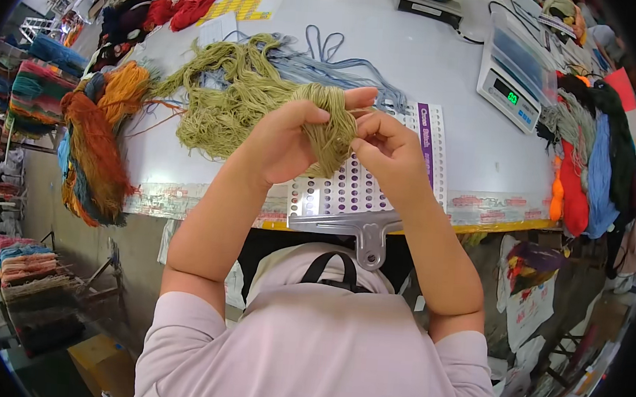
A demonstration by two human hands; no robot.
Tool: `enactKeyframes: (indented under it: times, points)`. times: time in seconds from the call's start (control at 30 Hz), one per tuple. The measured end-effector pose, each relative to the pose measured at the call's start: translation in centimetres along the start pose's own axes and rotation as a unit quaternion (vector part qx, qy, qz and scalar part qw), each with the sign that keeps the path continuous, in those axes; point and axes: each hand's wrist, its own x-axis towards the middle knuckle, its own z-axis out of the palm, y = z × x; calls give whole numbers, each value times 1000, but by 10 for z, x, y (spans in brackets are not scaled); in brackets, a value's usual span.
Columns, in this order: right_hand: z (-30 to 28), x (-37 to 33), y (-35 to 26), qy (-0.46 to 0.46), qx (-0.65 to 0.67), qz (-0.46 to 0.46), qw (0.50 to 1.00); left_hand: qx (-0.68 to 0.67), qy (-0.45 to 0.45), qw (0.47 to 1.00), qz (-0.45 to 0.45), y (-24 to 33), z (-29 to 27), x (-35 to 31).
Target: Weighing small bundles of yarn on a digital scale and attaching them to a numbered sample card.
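Above the perforated card [344, 188] at the near edge of the surface [483, 162], the olive-green yarn bundle [328, 144] was clasped by the left hand [283, 143] and pinched in the fingertip grip of the right hand [394, 159].

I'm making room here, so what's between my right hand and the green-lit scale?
In the head view, past your right hand come the punched card, then white tabletop, before the scale.
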Motion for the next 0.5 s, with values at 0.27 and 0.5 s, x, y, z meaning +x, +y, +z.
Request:
enactKeyframes:
  times: [0.27,0.5]
  points:
    - [4,-9,-13,-2,10,43,999,226,87,969,41,2,18,-12]
    - [-13,-2,-15,-26,315,89,944,128,17,989,78,8,2,-9]
